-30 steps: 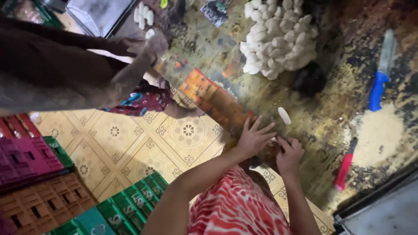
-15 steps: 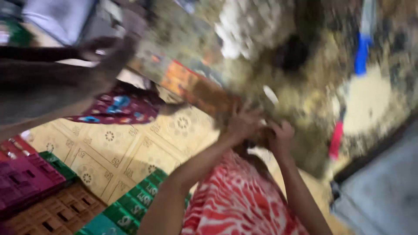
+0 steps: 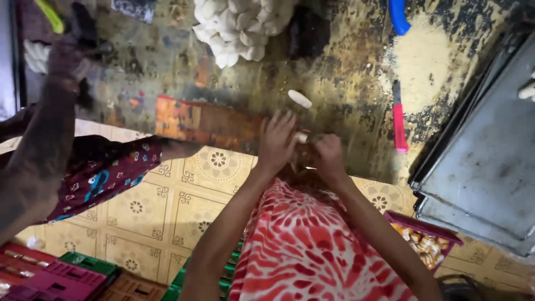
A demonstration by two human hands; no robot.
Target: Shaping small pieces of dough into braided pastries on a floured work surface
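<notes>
Two hands meet at the near edge of the stained work surface point(image 3: 356, 83). My left hand point(image 3: 277, 142) has its fingers spread wide and pressed down, touching a small white piece point(image 3: 301, 137). My right hand point(image 3: 329, 159) is curled just beside it; I cannot tell what it grips. Another white piece point(image 3: 300, 98) lies just beyond, a red-handled knife point(image 3: 399, 118) to the right.
</notes>
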